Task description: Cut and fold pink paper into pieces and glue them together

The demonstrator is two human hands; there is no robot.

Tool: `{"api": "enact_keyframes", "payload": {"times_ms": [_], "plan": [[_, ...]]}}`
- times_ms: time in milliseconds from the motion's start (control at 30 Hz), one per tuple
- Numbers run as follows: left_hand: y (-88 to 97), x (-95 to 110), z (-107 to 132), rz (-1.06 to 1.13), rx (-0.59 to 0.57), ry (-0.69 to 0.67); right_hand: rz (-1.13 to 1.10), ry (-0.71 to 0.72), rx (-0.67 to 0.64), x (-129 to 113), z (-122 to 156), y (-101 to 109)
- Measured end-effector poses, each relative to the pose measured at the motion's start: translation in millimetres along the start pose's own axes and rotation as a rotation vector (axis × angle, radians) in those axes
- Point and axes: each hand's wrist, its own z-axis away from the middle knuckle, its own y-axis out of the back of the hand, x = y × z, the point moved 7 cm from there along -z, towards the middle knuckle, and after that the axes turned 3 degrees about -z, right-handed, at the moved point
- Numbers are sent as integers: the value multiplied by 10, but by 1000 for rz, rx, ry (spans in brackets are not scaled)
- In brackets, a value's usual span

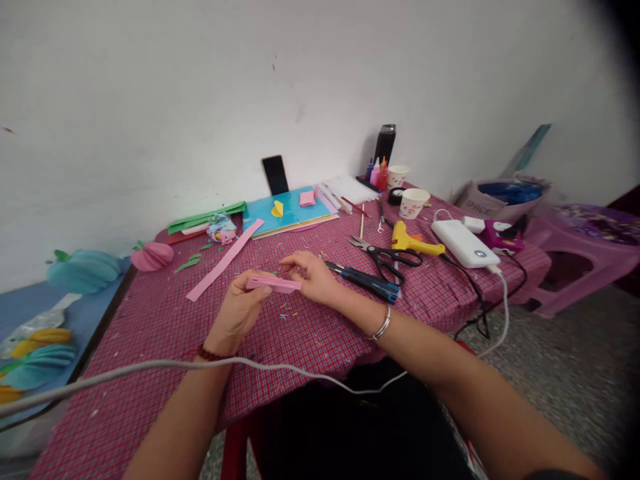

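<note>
A small stack of folded pink paper [277, 285] is held just above the checked tablecloth [160, 333]. My left hand [239, 307] is closed on its left end, thumb along the near edge. At the right end, my right hand [316, 279] grips the same stack, fingers bent over the far side. A long pink paper strip [225, 260] lies behind my left hand. Close to my right forearm are a blue utility knife [365, 280] and black-handled scissors [387, 255], the blades pointing left.
A yellow glue gun [416, 243], white power bank [465, 244] and paper cups [414, 202] stand at right. Blue sheets [290, 212] and a phone [275, 175] are at the back. Paper pumpkins [151, 256] sit left. A white cable [240, 361] crosses in front of my forearms.
</note>
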Motion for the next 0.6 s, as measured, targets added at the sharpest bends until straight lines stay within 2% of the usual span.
{"api": "enact_keyframes", "payload": {"times_ms": [600], "plan": [[5,-6,9,-6,8,7,-1,-18,-10,9,-5,-3]]}}
